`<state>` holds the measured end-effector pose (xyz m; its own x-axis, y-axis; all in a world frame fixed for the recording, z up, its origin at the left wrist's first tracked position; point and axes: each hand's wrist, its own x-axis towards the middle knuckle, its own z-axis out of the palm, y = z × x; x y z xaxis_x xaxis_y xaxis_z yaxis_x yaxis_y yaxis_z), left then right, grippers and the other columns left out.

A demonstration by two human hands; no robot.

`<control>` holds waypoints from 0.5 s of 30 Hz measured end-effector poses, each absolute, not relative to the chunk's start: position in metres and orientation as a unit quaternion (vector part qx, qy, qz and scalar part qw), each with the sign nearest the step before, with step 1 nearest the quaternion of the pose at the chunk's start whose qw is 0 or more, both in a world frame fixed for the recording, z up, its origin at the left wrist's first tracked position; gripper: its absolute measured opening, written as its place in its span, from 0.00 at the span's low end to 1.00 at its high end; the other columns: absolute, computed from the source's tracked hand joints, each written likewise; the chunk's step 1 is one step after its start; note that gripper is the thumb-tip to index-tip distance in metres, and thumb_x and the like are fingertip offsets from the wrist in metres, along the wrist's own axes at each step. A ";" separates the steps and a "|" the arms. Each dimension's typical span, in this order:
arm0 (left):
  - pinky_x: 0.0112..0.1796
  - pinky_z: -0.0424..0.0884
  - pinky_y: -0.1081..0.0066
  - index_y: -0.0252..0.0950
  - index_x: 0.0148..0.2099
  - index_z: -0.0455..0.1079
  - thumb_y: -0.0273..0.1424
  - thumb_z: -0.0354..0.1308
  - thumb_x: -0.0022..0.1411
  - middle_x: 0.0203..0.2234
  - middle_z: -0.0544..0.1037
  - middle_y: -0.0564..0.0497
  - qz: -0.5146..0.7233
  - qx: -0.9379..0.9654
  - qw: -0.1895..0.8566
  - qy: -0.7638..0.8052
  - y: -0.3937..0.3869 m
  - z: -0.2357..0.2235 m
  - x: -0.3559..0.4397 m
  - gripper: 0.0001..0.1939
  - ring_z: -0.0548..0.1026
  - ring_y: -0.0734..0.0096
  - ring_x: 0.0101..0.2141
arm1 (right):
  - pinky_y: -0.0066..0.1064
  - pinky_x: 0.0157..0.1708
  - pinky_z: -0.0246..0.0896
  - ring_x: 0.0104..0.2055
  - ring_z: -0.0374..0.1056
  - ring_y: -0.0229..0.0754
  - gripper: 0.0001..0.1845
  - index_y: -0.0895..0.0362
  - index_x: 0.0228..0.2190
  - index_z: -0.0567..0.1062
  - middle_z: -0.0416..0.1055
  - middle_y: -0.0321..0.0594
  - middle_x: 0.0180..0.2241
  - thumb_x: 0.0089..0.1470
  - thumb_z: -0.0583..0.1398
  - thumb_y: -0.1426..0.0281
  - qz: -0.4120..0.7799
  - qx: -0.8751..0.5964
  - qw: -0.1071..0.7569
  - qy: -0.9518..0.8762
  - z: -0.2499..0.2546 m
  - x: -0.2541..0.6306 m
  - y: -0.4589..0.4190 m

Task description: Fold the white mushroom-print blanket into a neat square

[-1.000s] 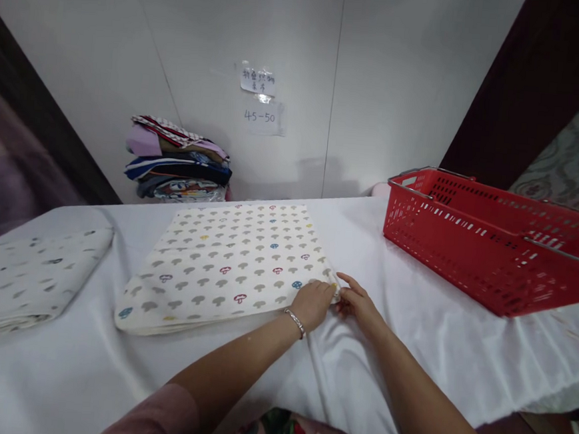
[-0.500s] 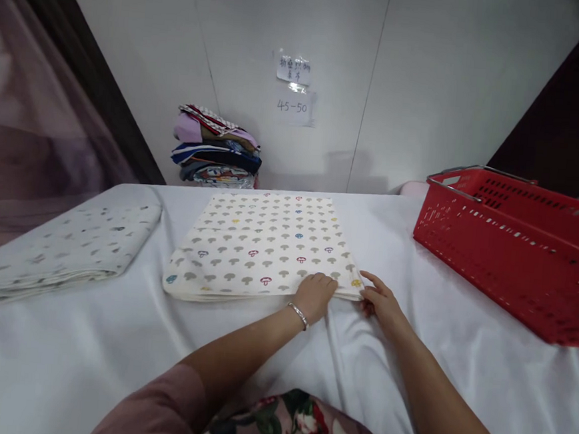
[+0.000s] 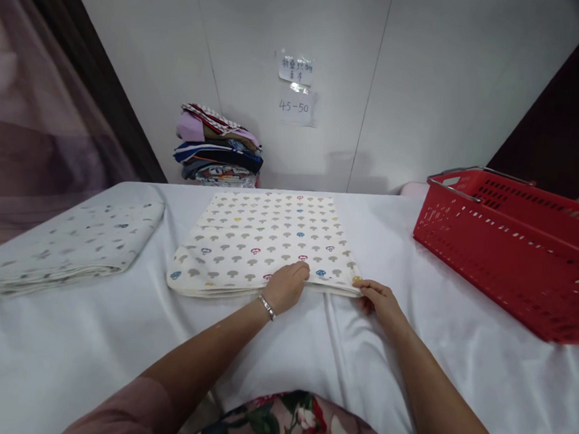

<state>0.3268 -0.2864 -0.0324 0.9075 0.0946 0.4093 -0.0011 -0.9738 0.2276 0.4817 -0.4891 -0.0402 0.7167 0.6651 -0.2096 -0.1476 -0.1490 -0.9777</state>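
A folded cream cloth with a mushroom print [image 3: 268, 235] lies flat in front of me, its layered edge facing me. My left hand [image 3: 286, 289], with a silver bracelet on the wrist, is closed over the middle of that near edge; its fingers are bent together and its thumb is hidden. At the near right corner, my right hand [image 3: 381, 303] pinches the cloth between thumb and fingers, some of them tucked out of sight. Left of it lies another folded white cloth with small dark prints [image 3: 87, 234], which neither hand touches.
A red perforated basket [image 3: 496, 260] with metal handles stands on the right of the white-covered table [image 3: 108, 356]. Stacked folded fabrics [image 3: 219, 148] sit beyond the far edge, against the wall. Paper notes [image 3: 297, 105] are stuck on that wall. A sheer curtain [image 3: 41, 124] hangs at left.
My left hand has slid left along the near edge of the mushroom-print cloth. My right hand stays at the corner, its fingers now closed on it. The cloth has barely moved.
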 end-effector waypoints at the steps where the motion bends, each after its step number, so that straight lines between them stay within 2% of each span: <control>1: 0.38 0.66 0.68 0.35 0.35 0.62 0.15 0.44 0.52 0.40 0.71 0.47 0.222 0.968 0.117 0.027 -0.286 -0.033 0.328 0.12 0.69 0.68 0.39 | 0.27 0.18 0.48 0.17 0.56 0.33 0.14 0.60 0.31 0.74 0.63 0.33 0.15 0.40 0.59 0.65 0.328 -0.685 0.622 -0.193 -0.040 0.481 -0.489; 5: 0.39 0.66 0.68 0.35 0.33 0.64 0.16 0.44 0.54 0.40 0.71 0.48 0.222 0.970 0.102 0.016 -0.286 -0.037 0.327 0.12 0.69 0.68 0.39 | 0.25 0.17 0.45 0.17 0.55 0.32 0.15 0.58 0.32 0.73 0.63 0.31 0.16 0.40 0.61 0.64 0.338 -0.675 0.622 -0.210 -0.040 0.482 -0.491; 10: 0.43 0.64 0.64 0.36 0.42 0.68 0.17 0.46 0.55 0.44 0.70 0.47 0.200 0.979 0.043 0.020 -0.292 -0.042 0.325 0.17 0.67 0.65 0.44 | 0.25 0.17 0.45 0.18 0.55 0.32 0.18 0.58 0.34 0.73 0.63 0.32 0.17 0.39 0.64 0.63 0.349 -0.645 0.651 -0.195 -0.045 0.485 -0.490; 15: 0.46 0.62 0.60 0.38 0.45 0.69 0.27 0.50 0.60 0.48 0.69 0.46 0.176 0.984 0.032 0.000 -0.300 -0.041 0.328 0.12 0.65 0.61 0.48 | 0.25 0.18 0.46 0.18 0.55 0.31 0.18 0.58 0.35 0.73 0.63 0.31 0.17 0.39 0.64 0.64 0.347 -0.636 0.663 -0.192 -0.048 0.486 -0.490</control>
